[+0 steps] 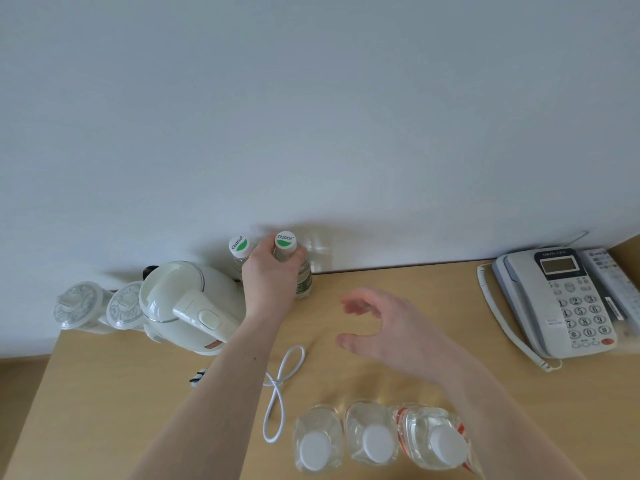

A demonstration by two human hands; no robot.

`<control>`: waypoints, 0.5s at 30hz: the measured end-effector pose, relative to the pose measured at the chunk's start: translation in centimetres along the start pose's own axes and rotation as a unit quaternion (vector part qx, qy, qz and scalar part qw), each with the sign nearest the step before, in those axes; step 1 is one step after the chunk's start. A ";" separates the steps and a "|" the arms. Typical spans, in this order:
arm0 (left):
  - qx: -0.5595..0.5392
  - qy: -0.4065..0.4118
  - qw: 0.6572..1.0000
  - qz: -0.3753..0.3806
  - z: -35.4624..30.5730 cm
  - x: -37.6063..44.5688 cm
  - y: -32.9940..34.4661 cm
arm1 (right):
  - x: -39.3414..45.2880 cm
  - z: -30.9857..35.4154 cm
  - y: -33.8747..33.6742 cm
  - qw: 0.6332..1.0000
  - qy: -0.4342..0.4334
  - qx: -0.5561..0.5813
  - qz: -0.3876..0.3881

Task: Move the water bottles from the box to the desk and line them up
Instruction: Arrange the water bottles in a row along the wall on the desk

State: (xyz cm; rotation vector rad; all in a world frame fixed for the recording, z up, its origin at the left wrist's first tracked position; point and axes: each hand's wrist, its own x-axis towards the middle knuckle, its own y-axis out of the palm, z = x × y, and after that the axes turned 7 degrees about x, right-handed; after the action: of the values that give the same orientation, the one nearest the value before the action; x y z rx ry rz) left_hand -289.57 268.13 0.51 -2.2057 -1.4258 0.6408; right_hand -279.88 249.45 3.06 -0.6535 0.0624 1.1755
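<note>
The left hand (270, 271) has its grip wrapped round the neck of a green-capped bottle (294, 261), fingers curled about the shoulder just under the cap, the bottle standing upright on the bench (415, 289) close to the back wall (311, 98). Just beside it on the left stands a second green-capped bottle (239, 249), also upright, its body mostly hidden behind the hand and the kettle; that makes two of this kind at the back. The right hand (388, 332) hangs above the middle of the bench with its grip spread, thumb and fingers apart in a loose curve, holding and touching nothing. Nearer the front edge, three white-capped bottles (375, 434) stand side by side in a row, seen from above; the rightmost one shows a red label and is partly covered by the right forearm. Left of that row a white cable (277, 386) lies looped on the bench. At the left end sits one white electric kettle (187, 306), and beyond it two lidded cups (100, 304) stand just beside each other. At the far right rests one grey desk telephone (561, 299) with its coiled cord. The box is not in view.
</note>
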 end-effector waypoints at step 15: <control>0.050 0.075 0.996 0.008 0.6 -3.3 -2.9 | -1.0 0.1 1.1 1.000 0.008 0.001 0.021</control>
State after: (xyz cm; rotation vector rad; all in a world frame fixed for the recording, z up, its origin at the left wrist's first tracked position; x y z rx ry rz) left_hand -293.19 266.25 2.24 -2.1416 -1.2754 0.5277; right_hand -281.26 248.94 3.02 -0.6633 0.0907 1.2111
